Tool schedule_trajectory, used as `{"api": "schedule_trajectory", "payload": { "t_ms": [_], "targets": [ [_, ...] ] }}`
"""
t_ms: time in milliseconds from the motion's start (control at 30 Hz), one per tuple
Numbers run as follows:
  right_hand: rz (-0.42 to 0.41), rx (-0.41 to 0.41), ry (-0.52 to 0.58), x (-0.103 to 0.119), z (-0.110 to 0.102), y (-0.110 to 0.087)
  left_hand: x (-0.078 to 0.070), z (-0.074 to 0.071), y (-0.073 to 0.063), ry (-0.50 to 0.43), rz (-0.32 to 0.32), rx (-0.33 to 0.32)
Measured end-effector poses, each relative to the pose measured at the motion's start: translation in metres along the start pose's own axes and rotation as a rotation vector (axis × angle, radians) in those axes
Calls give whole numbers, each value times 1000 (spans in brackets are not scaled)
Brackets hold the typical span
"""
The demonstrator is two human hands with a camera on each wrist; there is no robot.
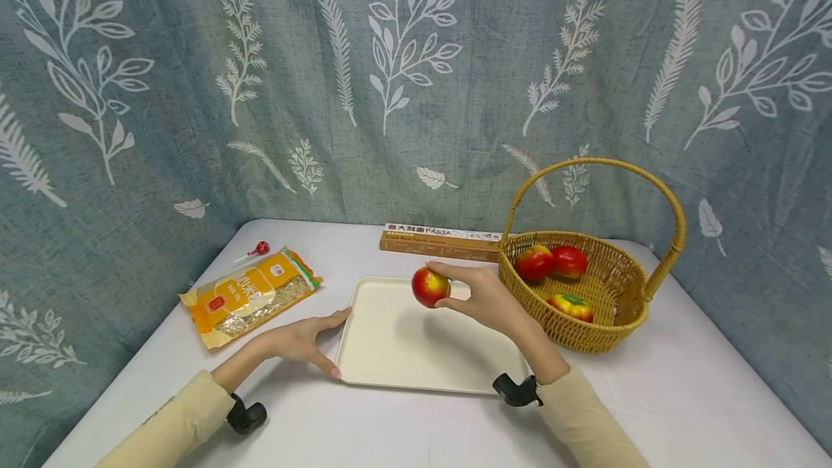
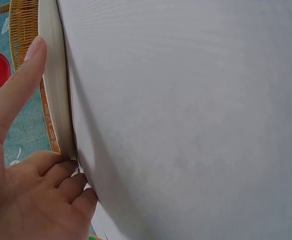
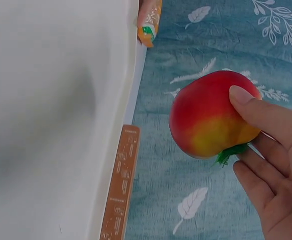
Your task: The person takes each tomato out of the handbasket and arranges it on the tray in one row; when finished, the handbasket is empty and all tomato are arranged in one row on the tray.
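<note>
In the head view my right hand [image 1: 484, 296] pinches a round red-and-yellow fruit [image 1: 431, 287] over the cream tray [image 1: 383, 352]. The right wrist view shows the thumb on the side of the fruit [image 3: 211, 117] and the fingers by its green leafy end. My left hand [image 1: 302, 344] spans the tray's left edge, thumb straight toward the front corner and the other fingers toward the back one. From the left wrist, the thumb lies along the rim [image 2: 58, 90]. Right of the tray, a wicker basket [image 1: 604, 338] holds two red fruits [image 1: 569, 262] and a yellow-red-green one [image 1: 572, 307].
A yellow bag of grain [image 1: 250, 295] lies on the left, with a red lollipop [image 1: 261, 248] behind it. Behind the tray sits a long brown pasta box [image 1: 442, 243]. The basket's tall handle [image 1: 676, 222] arches high. Patterned curtains [image 1: 416, 165] hang around the white table [image 1: 364, 425].
</note>
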State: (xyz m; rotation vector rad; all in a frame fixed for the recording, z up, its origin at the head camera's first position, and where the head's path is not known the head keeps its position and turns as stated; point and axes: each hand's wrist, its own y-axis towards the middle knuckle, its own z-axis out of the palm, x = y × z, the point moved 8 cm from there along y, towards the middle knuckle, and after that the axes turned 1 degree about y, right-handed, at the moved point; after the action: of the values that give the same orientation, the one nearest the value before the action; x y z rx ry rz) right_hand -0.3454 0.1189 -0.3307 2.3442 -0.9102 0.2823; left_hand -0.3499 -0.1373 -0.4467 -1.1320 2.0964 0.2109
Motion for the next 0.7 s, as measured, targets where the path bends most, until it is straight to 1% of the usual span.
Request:
{"api": "schedule_trajectory", "payload": {
  "t_ms": [167,300,467,700],
  "targets": [
    [4,29,21,5,13,7,0,0,-1,1,3,-2],
    [-11,41,49,9,22,11,0,0,0,-1,7,2],
    [-29,73,53,12,36,16,1,0,-1,-1,5,2],
    [-1,141,60,13,54,21,-1,0,-2,-4,-9,0]
  ]
}}
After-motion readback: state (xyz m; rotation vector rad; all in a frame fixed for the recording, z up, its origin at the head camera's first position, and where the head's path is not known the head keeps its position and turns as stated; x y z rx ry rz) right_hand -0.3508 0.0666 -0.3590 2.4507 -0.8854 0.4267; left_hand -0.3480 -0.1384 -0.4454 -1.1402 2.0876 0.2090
